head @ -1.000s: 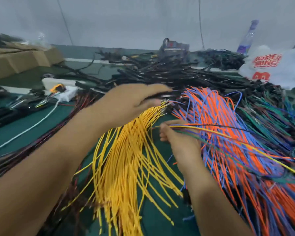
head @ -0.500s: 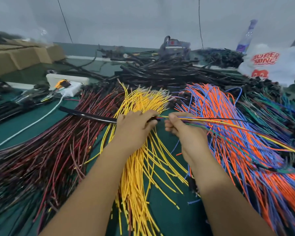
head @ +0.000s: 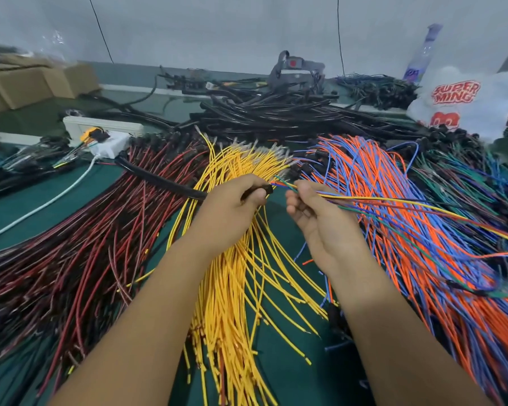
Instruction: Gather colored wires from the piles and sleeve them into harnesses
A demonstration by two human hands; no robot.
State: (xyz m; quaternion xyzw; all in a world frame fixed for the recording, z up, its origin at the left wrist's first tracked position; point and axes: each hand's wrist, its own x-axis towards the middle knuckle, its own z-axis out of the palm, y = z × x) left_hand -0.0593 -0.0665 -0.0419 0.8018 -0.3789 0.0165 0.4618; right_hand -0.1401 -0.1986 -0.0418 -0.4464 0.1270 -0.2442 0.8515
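Only started: left hand (head: 232,200) grips the black corrugated sleeve (head: 162,181), right hand (head: 311,206) pinches a mixed-colour wire bundle (head: 393,202) entering it; piles remain.

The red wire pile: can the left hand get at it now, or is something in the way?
Probably not at once: the left hand grips the black sleeve. The red wire pile lies uncovered beside it.

Left hand (head: 232,200) is now gripping black sleeve (head: 159,178) end; wire bundle (head: 364,200) tips are entering it.
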